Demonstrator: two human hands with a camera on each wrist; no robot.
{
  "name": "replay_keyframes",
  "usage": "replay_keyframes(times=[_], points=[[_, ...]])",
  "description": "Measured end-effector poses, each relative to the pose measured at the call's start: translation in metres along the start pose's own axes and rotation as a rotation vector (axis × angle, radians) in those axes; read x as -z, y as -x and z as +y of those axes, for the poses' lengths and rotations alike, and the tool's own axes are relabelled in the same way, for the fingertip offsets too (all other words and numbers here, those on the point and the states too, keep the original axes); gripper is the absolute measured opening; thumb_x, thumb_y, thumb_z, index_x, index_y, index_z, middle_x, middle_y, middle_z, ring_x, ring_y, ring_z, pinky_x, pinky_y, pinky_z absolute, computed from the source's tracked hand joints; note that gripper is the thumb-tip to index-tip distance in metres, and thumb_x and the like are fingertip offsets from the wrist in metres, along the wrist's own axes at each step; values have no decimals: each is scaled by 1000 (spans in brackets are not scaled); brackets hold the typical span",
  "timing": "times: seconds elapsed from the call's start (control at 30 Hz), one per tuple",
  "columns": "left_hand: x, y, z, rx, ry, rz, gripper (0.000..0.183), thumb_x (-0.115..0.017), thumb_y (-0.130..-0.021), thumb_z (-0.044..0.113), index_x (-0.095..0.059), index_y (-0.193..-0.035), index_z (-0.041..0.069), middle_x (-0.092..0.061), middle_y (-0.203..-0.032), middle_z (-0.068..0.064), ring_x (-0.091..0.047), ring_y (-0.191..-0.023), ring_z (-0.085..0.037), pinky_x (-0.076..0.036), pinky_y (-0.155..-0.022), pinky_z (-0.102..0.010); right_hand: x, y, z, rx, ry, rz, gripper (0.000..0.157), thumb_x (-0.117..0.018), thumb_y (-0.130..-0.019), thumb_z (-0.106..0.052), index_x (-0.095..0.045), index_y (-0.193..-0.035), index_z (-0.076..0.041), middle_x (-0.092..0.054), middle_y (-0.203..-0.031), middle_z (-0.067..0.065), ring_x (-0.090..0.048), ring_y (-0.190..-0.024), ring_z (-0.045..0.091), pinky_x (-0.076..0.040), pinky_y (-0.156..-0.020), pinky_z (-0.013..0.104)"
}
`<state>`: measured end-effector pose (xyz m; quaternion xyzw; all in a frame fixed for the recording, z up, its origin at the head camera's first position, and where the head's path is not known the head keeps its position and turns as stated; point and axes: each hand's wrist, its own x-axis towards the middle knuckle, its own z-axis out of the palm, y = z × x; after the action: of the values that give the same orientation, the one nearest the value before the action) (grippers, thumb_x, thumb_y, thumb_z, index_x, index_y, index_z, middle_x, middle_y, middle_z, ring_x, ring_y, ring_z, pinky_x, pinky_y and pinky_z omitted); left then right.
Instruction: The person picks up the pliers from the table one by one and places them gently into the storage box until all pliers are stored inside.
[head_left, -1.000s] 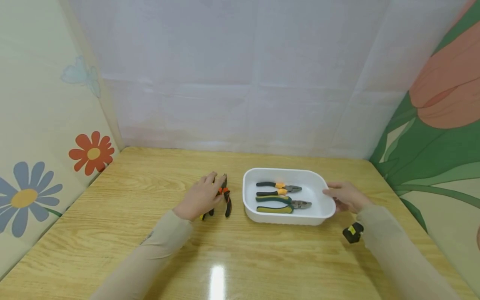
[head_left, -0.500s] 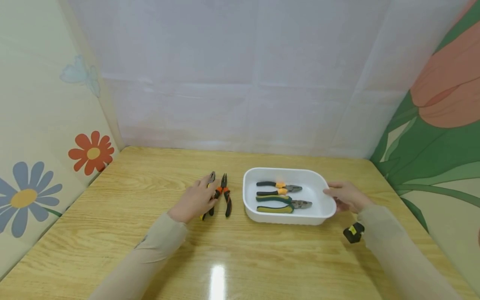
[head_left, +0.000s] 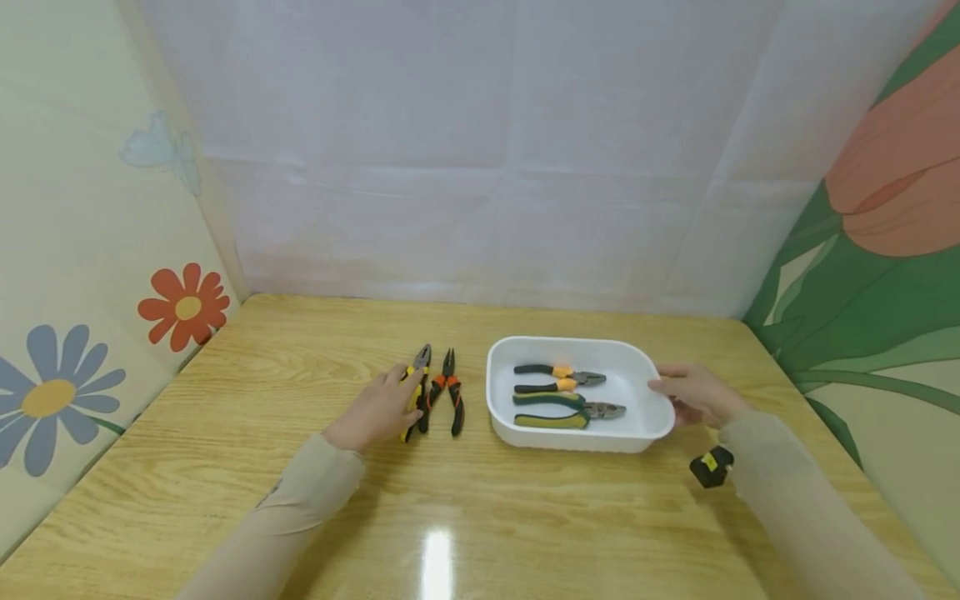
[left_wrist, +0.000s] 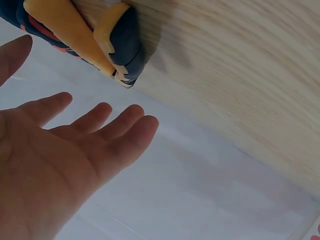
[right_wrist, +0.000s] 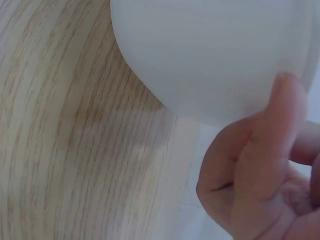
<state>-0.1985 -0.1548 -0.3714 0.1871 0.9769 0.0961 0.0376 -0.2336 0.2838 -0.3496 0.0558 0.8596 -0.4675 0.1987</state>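
Left hand [head_left: 378,410] spread by the yellow-and-black pliers [head_left: 423,358], right hand [head_left: 697,393] gripping the white tray [head_left: 577,442]

The two hands are well apart, one on either side of the wood-grain table [head_left: 600,525]. The left hand holds nothing: the left wrist view shows its thumb and fingers parted, with a gap between the fingertips and the yellow handles. From the head view it partly covers the yellow-and-black pliers, which lie on the table with their metal head pointing away from the person. Just to their right are the orange-and-black long-nose pliers [head_left: 452,382], also pointing away, handles splayed; whether the two pairs touch is hard to tell.

The right hand is clamped on the right end of the white tray, thumb at the rim and the other fingers bent. The tray sits on the table, right of the loose pliers. Inside it, two more pairs lie on their sides, heads to the right: the black-and-orange pliers [head_left: 579,377] toward the back and the green-handled pliers [head_left: 585,408] toward the front.

Beside the right sleeve [head_left: 802,500] is a small black block [head_left: 711,467] with a yellow patch. A creased white sheet [head_left: 480,167] hangs behind the table, between a left panel [head_left: 82,208] and a right panel [head_left: 885,333] with printed flowers.
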Motion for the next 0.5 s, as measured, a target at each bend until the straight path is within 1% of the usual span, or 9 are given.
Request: replay_keyframes(times=[0.1,0.27,0.4,0.5], points=[[-2,1,-2,20,16,-31,65,-62,-97,23,-33,-148,-5,-29,-146,-35,-36,-127,-54,-35,-102,-61,1,0,0,6,0,-9,59,-51,-101,-15,-24,-147,11,-61,-85,7,-56,-58,12,-52,-55,26],[-4,1,-5,73,64,-105,67,-62,-96,24,-32,-149,-3,-24,-149,-34,-30,-131,-55,-35,-101,-63,1,0,0,1,-3,-14,59,-50,-102,-15,-24,-147,11,-61,-85,7,-56,-58,12,-52,-55,26],[-6,0,-6,102,81,-159,70,-63,-94,25,-30,-150,-2,-21,-151,-34,-29,-132,-54,-36,-99,-64,1,0,1,7,-4,-16,59,-51,-101,-15,-24,-147,11,-62,-86,7,-56,-58,12,-52,-55,26],[-7,0,-6,123,88,-181,73,-62,-93,26,-28,-151,-1,-19,-152,-34,-27,-133,-54,-36,-98,-65,1,0,1,12,-5,-17,59,-51,-102,-16,-24,-147,11,-63,-87,8,-56,-58,12,-52,-55,26]])
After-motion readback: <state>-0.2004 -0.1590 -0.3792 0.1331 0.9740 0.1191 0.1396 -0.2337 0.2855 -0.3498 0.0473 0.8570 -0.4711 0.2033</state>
